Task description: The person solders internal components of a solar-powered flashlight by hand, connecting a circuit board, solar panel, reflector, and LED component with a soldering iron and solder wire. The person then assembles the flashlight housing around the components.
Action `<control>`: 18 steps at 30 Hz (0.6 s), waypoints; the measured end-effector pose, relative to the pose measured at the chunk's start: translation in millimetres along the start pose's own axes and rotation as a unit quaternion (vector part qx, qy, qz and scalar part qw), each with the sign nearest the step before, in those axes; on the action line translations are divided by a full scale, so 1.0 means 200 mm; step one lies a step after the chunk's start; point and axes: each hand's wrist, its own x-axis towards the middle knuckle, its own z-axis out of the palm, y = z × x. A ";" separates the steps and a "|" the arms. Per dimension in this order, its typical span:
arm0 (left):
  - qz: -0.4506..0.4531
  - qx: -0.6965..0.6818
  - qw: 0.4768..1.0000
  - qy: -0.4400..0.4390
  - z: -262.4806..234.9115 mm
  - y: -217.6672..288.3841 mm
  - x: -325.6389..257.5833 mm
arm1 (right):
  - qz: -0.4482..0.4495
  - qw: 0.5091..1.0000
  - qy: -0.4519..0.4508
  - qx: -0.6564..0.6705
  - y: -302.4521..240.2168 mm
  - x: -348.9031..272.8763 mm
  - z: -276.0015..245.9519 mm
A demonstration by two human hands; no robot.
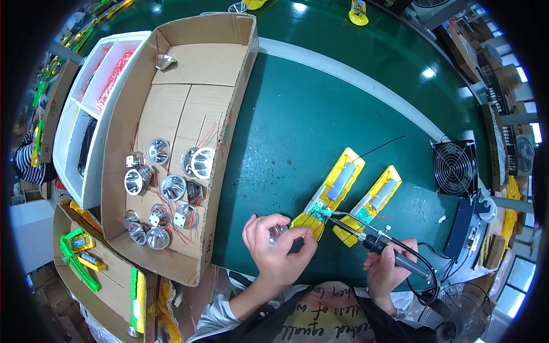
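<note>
My left hand (276,243) pinches a small silver reflector cup (278,231) against the near end of a yellow torch body (330,192) lying on the green table. That body has a green circuit board (320,212) near my fingers. My right hand (386,268) grips a black-handled soldering iron (377,243); its tip points left toward the green board. A second yellow torch body (370,204) lies just right of the first, under the iron's shaft.
A large cardboard box (223,131) on the left holds several silver reflector cups with red wires (166,188). Beside it stands a white tray (74,114) with red and black wires. A small black fan (454,167) sits at the right. A person in a striped sleeve (26,157) is at far left.
</note>
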 end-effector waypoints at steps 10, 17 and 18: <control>0.002 -0.014 1.000 -0.010 -0.01 -0.01 0.00 | 0.032 0.999 -0.011 -0.001 0.00 0.00 0.02; 0.003 -0.011 1.000 -0.010 -0.01 0.00 0.01 | 0.033 0.999 -0.021 -0.002 0.00 0.00 0.02; 0.003 -0.012 1.000 -0.010 -0.01 -0.01 0.01 | 0.032 0.999 -0.021 -0.003 0.00 0.00 0.02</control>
